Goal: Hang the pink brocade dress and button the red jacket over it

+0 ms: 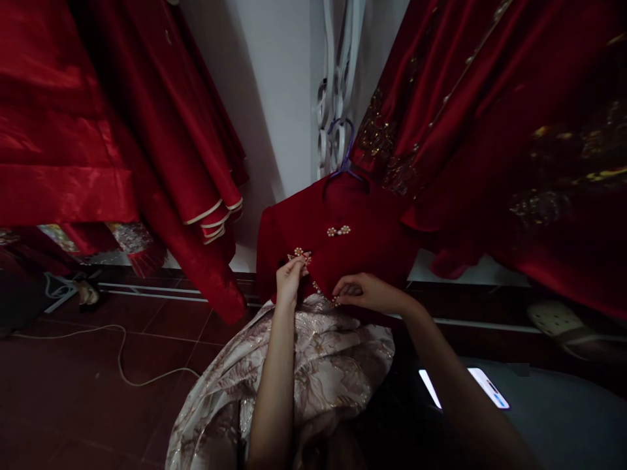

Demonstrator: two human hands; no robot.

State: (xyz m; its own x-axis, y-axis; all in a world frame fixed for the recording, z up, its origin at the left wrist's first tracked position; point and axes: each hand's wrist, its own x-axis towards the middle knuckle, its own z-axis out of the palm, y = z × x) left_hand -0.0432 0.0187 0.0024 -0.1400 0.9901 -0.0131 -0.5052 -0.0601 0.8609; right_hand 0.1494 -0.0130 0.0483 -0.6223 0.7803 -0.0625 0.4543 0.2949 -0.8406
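Observation:
A dark red jacket (357,251) hangs on a purple hanger (343,153) in front of me, with pearl flower clasps (339,230) down its front. My left hand (290,279) pinches the jacket's front edge by one clasp (299,254). My right hand (365,292) is closed on the lower edge of the flap, at a small beaded clasp (335,301). Below the jacket spreads a cream and gold brocade skirt (294,372).
Red satin garments hang at left (98,130) and right (514,130), crowding a white wall (274,85). A white cable (117,356) lies on the dark red tile floor. A lit phone (482,386) lies at lower right, a pale shoe (563,326) beyond it.

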